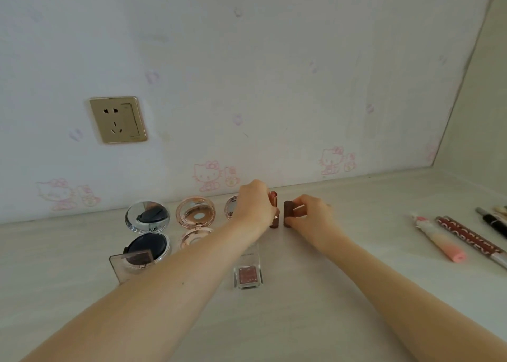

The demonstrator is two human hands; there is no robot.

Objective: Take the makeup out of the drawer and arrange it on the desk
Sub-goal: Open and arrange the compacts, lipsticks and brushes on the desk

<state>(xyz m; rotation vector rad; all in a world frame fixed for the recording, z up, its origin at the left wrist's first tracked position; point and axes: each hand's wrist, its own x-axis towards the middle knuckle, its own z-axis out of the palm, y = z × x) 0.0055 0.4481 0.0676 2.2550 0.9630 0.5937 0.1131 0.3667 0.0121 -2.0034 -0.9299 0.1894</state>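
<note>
A: What takes up the most room?

B: The pale desk (315, 307), running back to a wall with faint cartoon-cat prints and a gold socket (118, 120).

A: And the hands?

B: Both reach toward the back edge. The left hand (253, 204) has its fingers curled round a rose-gold lipstick (274, 211), which stands upright on the desk. The right hand (311, 215) pinches a brown lipstick (288, 213), also upright, just beside the first, with a small gap between them.

A: What else is laid out?

B: To the left, an open black cushion compact (148, 231) with its mirror raised, then an open pink compact (195, 220), and a third round case (231, 206) partly hidden behind the left hand. In front of the black compact is a clear eyeshadow case (131, 265), lid up. Under the left forearm lies a small clear pot of reddish shimmer (248, 275).

A: And on the right?

B: Well apart, a pink-and-cream tube (439, 241), a dark red printed stick (466, 237), and a black tube (493, 223) at the frame's edge.
</note>
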